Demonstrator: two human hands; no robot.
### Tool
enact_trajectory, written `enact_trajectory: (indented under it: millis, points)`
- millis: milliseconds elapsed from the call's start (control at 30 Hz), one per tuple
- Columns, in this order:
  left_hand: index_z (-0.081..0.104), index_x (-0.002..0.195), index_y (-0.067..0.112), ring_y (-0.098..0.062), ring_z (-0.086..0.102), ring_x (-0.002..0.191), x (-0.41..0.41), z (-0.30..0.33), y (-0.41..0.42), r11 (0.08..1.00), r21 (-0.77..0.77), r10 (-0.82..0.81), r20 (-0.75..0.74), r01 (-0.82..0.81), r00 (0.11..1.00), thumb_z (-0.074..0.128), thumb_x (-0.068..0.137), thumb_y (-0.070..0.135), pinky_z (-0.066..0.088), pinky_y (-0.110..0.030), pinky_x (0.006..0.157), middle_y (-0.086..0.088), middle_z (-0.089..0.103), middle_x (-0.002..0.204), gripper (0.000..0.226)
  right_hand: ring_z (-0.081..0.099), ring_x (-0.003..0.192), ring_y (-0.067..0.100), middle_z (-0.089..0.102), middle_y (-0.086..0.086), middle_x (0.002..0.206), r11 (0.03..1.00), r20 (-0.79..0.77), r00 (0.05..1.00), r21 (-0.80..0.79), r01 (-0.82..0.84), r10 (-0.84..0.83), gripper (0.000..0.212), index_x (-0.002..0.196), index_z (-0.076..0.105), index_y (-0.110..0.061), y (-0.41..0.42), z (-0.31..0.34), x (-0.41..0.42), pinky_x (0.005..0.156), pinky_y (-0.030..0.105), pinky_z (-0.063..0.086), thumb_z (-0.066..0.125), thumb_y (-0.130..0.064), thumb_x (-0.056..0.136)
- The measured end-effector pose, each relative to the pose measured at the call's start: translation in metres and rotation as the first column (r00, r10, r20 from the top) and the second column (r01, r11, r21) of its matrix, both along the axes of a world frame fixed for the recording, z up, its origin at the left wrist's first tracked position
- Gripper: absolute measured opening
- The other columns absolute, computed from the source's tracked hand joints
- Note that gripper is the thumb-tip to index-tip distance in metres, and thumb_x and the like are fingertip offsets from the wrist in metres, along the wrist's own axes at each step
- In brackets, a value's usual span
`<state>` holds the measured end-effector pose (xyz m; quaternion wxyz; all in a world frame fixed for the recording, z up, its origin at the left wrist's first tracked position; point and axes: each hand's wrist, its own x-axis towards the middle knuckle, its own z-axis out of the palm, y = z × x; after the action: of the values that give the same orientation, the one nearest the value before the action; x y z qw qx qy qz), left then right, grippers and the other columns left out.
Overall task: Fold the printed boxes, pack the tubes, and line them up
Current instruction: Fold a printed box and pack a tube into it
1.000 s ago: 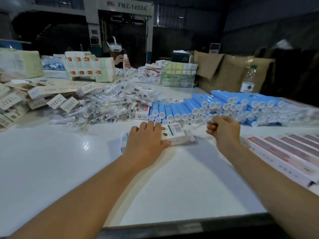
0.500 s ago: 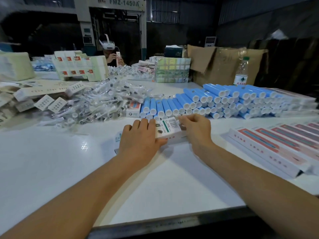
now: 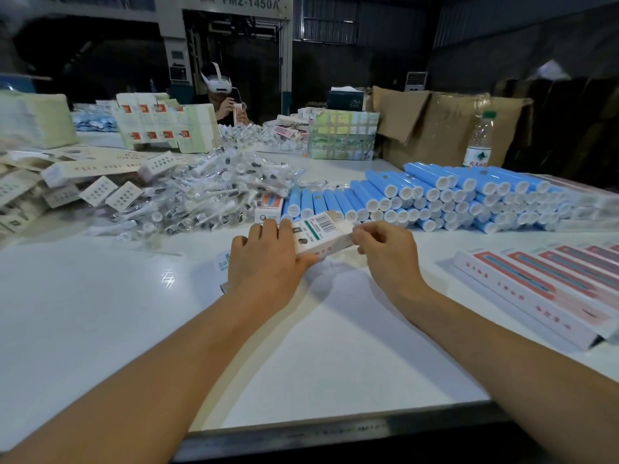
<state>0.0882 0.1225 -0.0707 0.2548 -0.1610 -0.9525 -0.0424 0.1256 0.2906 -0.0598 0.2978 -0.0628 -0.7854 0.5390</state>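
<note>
Glossy white table (image 3: pixel 100 329); matt printed cardboard box (image 3: pixel 321 236).

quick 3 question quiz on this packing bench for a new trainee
1. True or false: both hands are on the printed box.
2. Where does the row of packed boxes lie? A) right of the right hand B) left of the left hand C) behind the water bottle
3. What colour are the stacked tubes behind the hands?

Key: 1 true; 2 A; 3 blue with white caps.
</note>
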Motion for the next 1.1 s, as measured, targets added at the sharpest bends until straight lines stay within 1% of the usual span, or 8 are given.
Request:
enact_trajectory:
  millis: [133, 233, 367, 467, 567, 833, 933, 1100]
  points:
    - [0.029, 0.141, 0.015, -0.024, 0.04, 0.116, -0.002, -0.003, 0.001, 1.0, -0.005, 0.011, -0.006, -0.011, 1.0, 0.03, 0.091, 0.065, 0.032, -0.036, 0.086, -0.005, 0.044, 0.131, 0.071, 0.059, 0.072, 0.022, 0.067, 0.0, 0.073, 1.0, 0.044, 0.999, 0.008, -0.027, 0.026, 0.035, 0.059, 0.065, -0.033, -0.004, -0.001, 0.002, 0.067, 0.041, 0.052, 0.062, -0.009, 0.084]
    - [0.032, 0.137, 0.016, -0.023, 0.041, 0.114, 0.0, -0.005, 0.004, 1.0, -0.016, -0.002, -0.025, 0.001, 1.0, 0.033, 0.091, 0.064, 0.031, -0.036, 0.085, -0.003, 0.045, 0.129, 0.067, 0.056, 0.062, 0.011, 0.065, -0.003, 0.065, 0.997, 0.086, 0.995, -0.057, -0.045, 0.049, 0.033, 0.059, 0.066, -0.029, -0.005, -0.002, 0.002, 0.051, 0.023, 0.047, 0.062, -0.008, 0.084]
    - [0.033, 0.135, 0.017, -0.023, 0.042, 0.113, 0.003, -0.005, 0.009, 0.999, -0.028, -0.027, -0.044, 0.026, 0.999, 0.036, 0.091, 0.062, 0.031, -0.036, 0.084, -0.003, 0.046, 0.128, 0.063, 0.052, 0.049, 0.002, 0.066, 0.0, 0.069, 0.99, 0.136, 0.987, -0.122, -0.074, 0.09, 0.013, 0.085, 0.07, -0.015, -0.007, -0.003, 0.002, 0.046, 0.014, 0.042, 0.062, -0.005, 0.086]
    - [0.031, 0.137, 0.017, -0.023, 0.042, 0.113, 0.004, -0.005, 0.008, 0.998, -0.048, -0.038, -0.054, 0.035, 0.998, 0.036, 0.091, 0.062, 0.031, -0.035, 0.085, -0.002, 0.045, 0.129, 0.065, 0.052, 0.048, 0.003, 0.064, 0.002, 0.07, 0.982, 0.139, 0.985, -0.172, -0.08, 0.105, 0.022, 0.105, 0.062, -0.019, -0.005, -0.003, 0.003, 0.047, 0.017, 0.043, 0.062, -0.005, 0.087]
    - [0.031, 0.136, 0.018, -0.023, 0.041, 0.114, 0.006, -0.005, 0.009, 0.997, -0.055, -0.063, -0.053, 0.06, 0.997, 0.036, 0.09, 0.063, 0.031, -0.035, 0.086, -0.002, 0.045, 0.128, 0.065, 0.049, 0.048, 0.006, 0.059, -0.002, 0.058, 0.985, 0.13, 0.986, -0.149, -0.085, 0.105, 0.03, 0.093, 0.058, -0.036, -0.006, -0.002, 0.003, 0.048, 0.022, 0.04, 0.061, -0.007, 0.088]
    - [0.034, 0.134, 0.018, -0.022, 0.041, 0.114, 0.008, -0.004, 0.012, 0.993, -0.067, -0.103, -0.039, 0.1, 0.994, 0.035, 0.09, 0.063, 0.031, -0.035, 0.087, -0.002, 0.045, 0.128, 0.063, 0.054, 0.06, 0.009, 0.064, 0.003, 0.08, 0.993, 0.178, 0.982, -0.116, -0.038, 0.058, 0.004, 0.088, 0.06, -0.017, -0.008, -0.004, -0.003, 0.055, 0.021, 0.044, 0.06, -0.015, 0.091]
    - [0.034, 0.134, 0.018, -0.022, 0.041, 0.114, 0.008, -0.004, 0.012, 0.992, -0.074, -0.101, -0.042, 0.097, 0.994, 0.035, 0.09, 0.063, 0.031, -0.035, 0.086, -0.001, 0.045, 0.128, 0.063, 0.06, 0.072, 0.013, 0.067, 0.002, 0.083, 0.993, 0.177, 0.983, -0.115, -0.034, 0.054, 0.014, 0.078, 0.063, -0.017, -0.008, -0.004, -0.003, 0.065, 0.027, 0.049, 0.059, -0.011, 0.09]
    - [0.035, 0.133, 0.017, -0.022, 0.041, 0.113, 0.01, -0.004, 0.012, 0.993, -0.073, -0.1, -0.053, 0.096, 0.994, 0.034, 0.091, 0.061, 0.03, -0.035, 0.086, -0.001, 0.045, 0.127, 0.061, 0.057, 0.054, 0.001, 0.067, 0.0, 0.079, 0.977, 0.193, 0.974, -0.198, -0.079, 0.118, 0.027, 0.072, 0.066, -0.017, -0.011, -0.001, 0.0, 0.041, 0.01, 0.037, 0.053, -0.004, 0.091]
